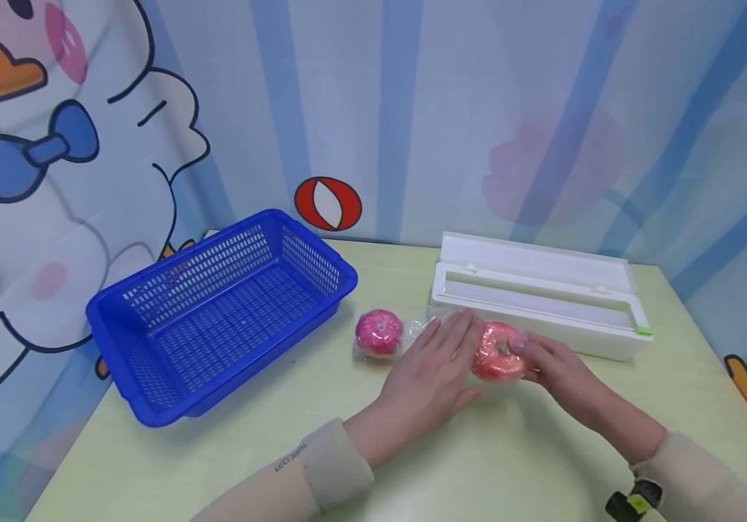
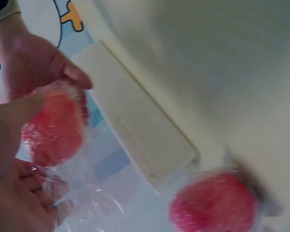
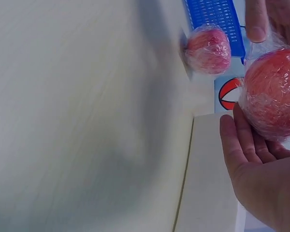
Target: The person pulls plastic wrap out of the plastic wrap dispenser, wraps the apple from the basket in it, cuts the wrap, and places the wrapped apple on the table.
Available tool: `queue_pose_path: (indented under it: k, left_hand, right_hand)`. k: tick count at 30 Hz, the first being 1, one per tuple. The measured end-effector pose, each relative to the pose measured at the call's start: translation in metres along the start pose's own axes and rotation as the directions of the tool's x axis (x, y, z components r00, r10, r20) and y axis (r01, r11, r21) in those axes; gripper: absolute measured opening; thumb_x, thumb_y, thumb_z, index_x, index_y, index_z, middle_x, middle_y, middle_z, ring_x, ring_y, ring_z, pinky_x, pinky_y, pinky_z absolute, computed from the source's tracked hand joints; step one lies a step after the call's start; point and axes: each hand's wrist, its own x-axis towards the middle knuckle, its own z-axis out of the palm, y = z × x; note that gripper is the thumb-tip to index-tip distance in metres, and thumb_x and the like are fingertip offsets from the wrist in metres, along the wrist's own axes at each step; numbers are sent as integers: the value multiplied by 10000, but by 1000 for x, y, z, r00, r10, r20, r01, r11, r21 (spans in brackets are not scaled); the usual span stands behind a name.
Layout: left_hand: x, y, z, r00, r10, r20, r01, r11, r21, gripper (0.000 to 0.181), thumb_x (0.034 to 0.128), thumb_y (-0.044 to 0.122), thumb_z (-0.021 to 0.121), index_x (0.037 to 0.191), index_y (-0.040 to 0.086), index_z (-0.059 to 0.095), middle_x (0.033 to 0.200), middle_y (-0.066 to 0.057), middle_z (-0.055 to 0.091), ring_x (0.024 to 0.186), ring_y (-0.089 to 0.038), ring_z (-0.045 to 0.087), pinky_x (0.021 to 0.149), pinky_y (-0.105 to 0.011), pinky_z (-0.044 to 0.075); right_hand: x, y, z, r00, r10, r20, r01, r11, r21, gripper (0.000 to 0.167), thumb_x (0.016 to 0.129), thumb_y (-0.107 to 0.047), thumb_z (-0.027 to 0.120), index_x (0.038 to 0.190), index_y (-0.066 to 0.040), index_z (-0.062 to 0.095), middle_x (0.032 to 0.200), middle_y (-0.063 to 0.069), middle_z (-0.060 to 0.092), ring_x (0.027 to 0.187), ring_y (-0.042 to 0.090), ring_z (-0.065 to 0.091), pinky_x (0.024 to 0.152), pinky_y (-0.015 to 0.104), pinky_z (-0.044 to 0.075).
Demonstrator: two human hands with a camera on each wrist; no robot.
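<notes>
In the head view, a red apple [image 1: 496, 353] wrapped in clear cling film is held up off the table. My right hand [image 1: 562, 377] grips its right side, thumb on top near the stem hollow; the right wrist view shows the fingers [image 3: 249, 140] beneath it. My left hand [image 1: 435, 366] lies against the apple's left side with fingers mostly straight, touching the film. Loose film [image 2: 94, 203] trails from the apple past the left fingers. A second wrapped apple [image 1: 380, 333], pinker, sits on the table left of my left hand.
Behind the hands stands a white cling film dispenser [image 1: 543, 326], lid raised, with a green slider [image 1: 643, 330] at its right end. A blue plastic basket [image 1: 269, 348] stands at the left of the pale table [image 1: 269, 428]. A printed curtain [image 1: 451, 109] hangs behind.
</notes>
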Motion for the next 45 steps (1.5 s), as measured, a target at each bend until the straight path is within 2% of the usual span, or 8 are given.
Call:
queue_pose_path:
  k: [4,7,13,23,30,36,42,45]
  left_hand:
    - [-6,-3,12,998,-4,-69,-6,991,-133,923,1068,619,523,1706,49,177,1764,-108,253,1635,-221,211,1299,-373,190]
    - [-9,-4,18,993,-25,-116,-12,951,-309,932,1076,572,545,1714,53,106,1770,-113,231,1636,-216,207,1295,-357,197]
    - [-8,-1,23,979,-108,-175,-33,756,-654,924,1090,405,572,1719,106,-36,1801,-97,87,1643,-232,181,1281,-414,273]
    - [4,1,28,971,-205,-120,-6,483,-876,860,1038,352,409,1714,255,-113,1801,72,-49,1657,-154,45,1287,-484,269]
    - [-2,-6,7,953,-304,9,108,312,-944,700,1108,412,371,1733,212,127,1788,76,159,1643,-154,152,1297,-516,236]
    - [-4,-3,-5,929,-336,157,223,168,-960,734,1129,528,376,1722,141,179,1777,26,215,1634,-203,202,1290,-492,260]
    - [0,-1,-4,917,-347,198,232,59,-971,707,1140,490,399,1713,121,212,1758,-14,279,1610,-198,276,1259,-423,329]
    - [3,-4,-3,905,-368,212,219,-21,-975,668,1136,449,472,1691,120,301,1716,-38,376,1573,-222,371,1202,-408,416]
  right_hand:
    - [1,-5,-1,999,-27,31,27,1000,0,549,1160,-316,411,1475,122,511,1166,-45,751,1098,91,699,967,217,552]
    - [2,-9,-1,999,-40,36,40,999,17,533,1157,-298,419,1453,132,525,1152,-48,754,1082,100,699,960,221,555]
    - [9,-19,3,996,-88,18,87,994,71,453,1153,-262,436,1405,81,591,1144,-32,762,1055,111,707,960,223,567]
    - [19,-25,5,994,-111,-5,110,984,142,369,1157,-288,444,1331,-58,674,1151,-58,753,1057,86,703,973,203,558]
    - [18,-26,1,994,-99,-44,99,995,-5,495,1146,-316,474,1459,55,572,1130,-61,751,1080,93,692,967,206,555]
    - [16,-30,2,988,-129,-89,114,981,-154,474,1131,-317,516,1462,11,600,1181,-39,735,1152,98,651,980,219,533]
    - [18,-31,7,984,-151,-91,137,979,-151,457,1134,-280,520,1479,11,592,1241,-38,718,1184,94,634,1001,210,516]
    - [17,-31,7,983,-159,-90,144,978,-149,458,1137,-279,509,1474,20,592,1223,-50,724,1171,94,642,990,212,525]
